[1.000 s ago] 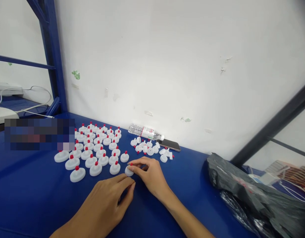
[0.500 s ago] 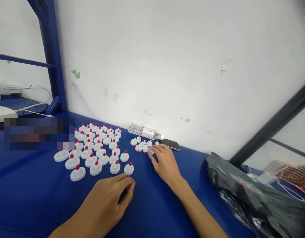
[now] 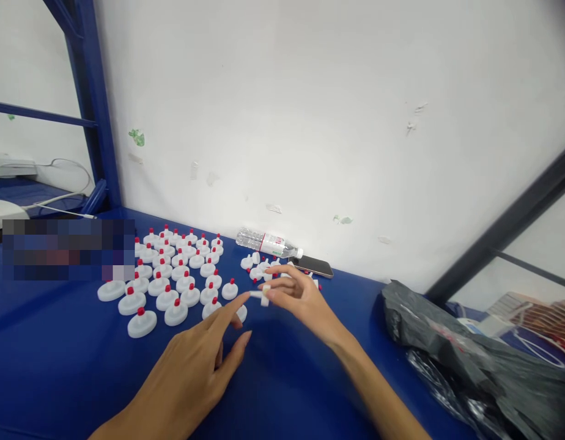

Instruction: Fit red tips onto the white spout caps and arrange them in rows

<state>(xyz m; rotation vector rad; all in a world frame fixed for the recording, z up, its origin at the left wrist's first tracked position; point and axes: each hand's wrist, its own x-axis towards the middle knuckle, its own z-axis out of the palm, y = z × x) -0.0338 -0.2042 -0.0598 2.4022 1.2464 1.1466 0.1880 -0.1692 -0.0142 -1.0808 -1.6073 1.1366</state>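
My right hand [image 3: 303, 299] pinches a white nozzle cap [image 3: 265, 298] between thumb and fingers, just above the blue tabletop [image 3: 282, 373]. The cap's narrow spout points left, and no red tip shows on it. My left hand [image 3: 197, 348] has its thumb and index finger spread apart. Its index fingertip is at the end of the spout; whether they touch I cannot tell. Beyond the left hand stand many white nozzle caps with red tips [image 3: 176, 313], spouts up. Behind my right fingers lies a loose pile of similar caps [image 3: 255, 273], partly hidden.
A clear plastic bottle [image 3: 271, 244] lies on its side near the white wall. Beside it is a dark phone [image 3: 312, 266]. A grey plastic bag [image 3: 452, 354] covers the right side. Blue frame posts [image 3: 99, 104] and a white cable [image 3: 65, 211] are at the left.
My right hand has lifted a white nozzle cap off the pile and brought it nearer and to the left. My left hand has opened, its index finger stretching toward the cap.
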